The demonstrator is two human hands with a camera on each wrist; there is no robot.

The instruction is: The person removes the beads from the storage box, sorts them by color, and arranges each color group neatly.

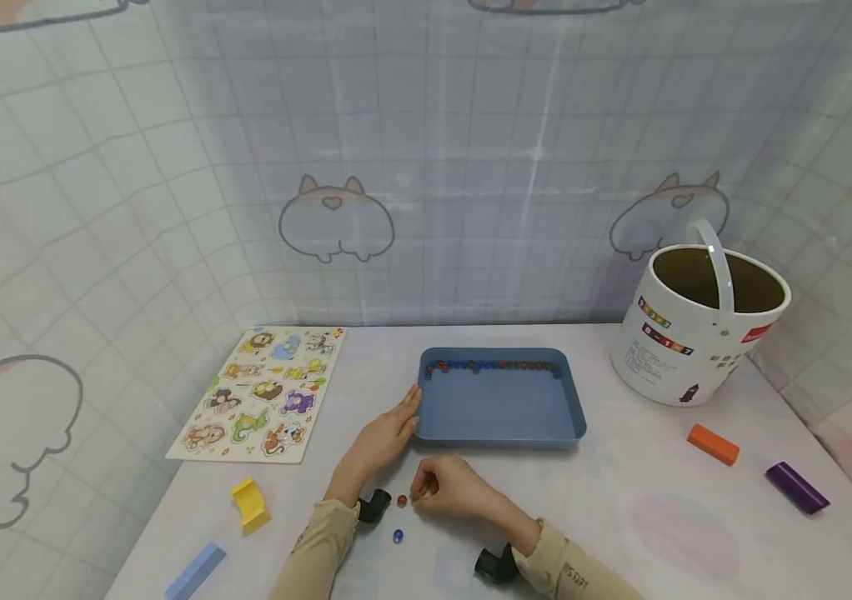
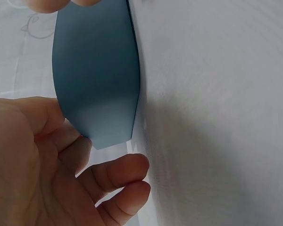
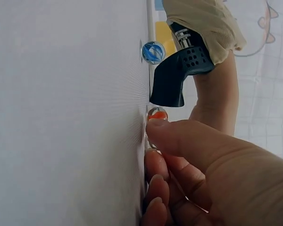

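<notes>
My left hand (image 1: 383, 442) lies along the left side of a blue-grey rectangular tray (image 1: 501, 408), fingers touching its wall; the left wrist view shows the hand at the tray's outer wall (image 2: 96, 75). Along the tray's far edge runs a row of small glass marbles (image 1: 523, 365). In front of the tray, my right hand (image 1: 456, 487) is low on the table, thumb and forefinger pinched together. A sliver of clear glass marble (image 3: 153, 145) shows between them, mostly hidden. Just beyond the thumb sits a red marble (image 1: 402, 501), with a blue marble (image 1: 398, 536) nearer me.
An animal puzzle board (image 1: 261, 396) lies at the left, with a yellow block (image 1: 250, 505) and a light blue block (image 1: 196, 572) nearer. At the right stand a white bucket (image 1: 647, 358), then an orange block (image 1: 714, 444) and a purple block (image 1: 797, 487).
</notes>
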